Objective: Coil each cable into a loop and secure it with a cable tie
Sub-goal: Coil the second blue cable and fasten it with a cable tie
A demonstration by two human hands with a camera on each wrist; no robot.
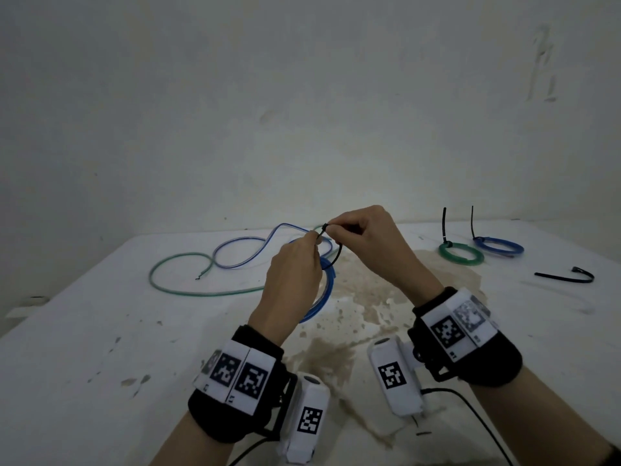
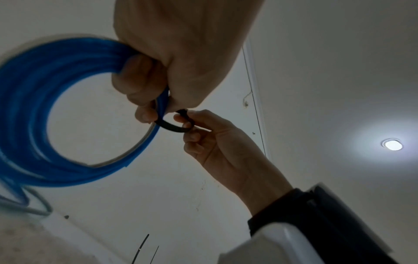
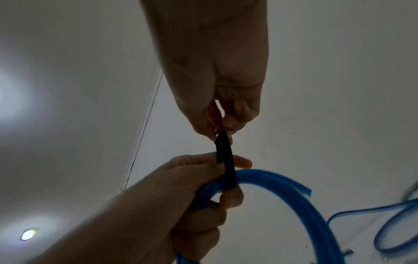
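So here's where I'm at: my left hand [image 1: 295,270] has its fingers curled round the bundled blue coil [image 2: 34,114], holding it up off the white table [image 1: 100,348], and the same hand's thumb and forefinger are pinching one end of the black cable tie [image 3: 226,160]. My right hand [image 1: 363,237] pinches the other end of the tie, the bit with the head by the look of it, just above the coil. In the right wrist view the strap goes round the strands right beside my left fingers [image 3: 233,198], but I can't tell whether the tail is through the head yet.

Handling-wise, my guess is the coil is light but springy, the kind of thin cable that wants to pop open the second you loosen up, so I'd keep the grip right next to where the tie crosses. The tie itself looks stiff-ish and slick, so it's best held close to the tips.

Two finished loops, a green tied coil [image 1: 461,253] and a blue tied coil [image 1: 499,246], sit at the far right, well apart from my hands. A spare tie [image 1: 564,276] lies nearer on the right. Still loose at the far left: a green cable [image 1: 174,264] and a pale blue cable [image 1: 242,245]
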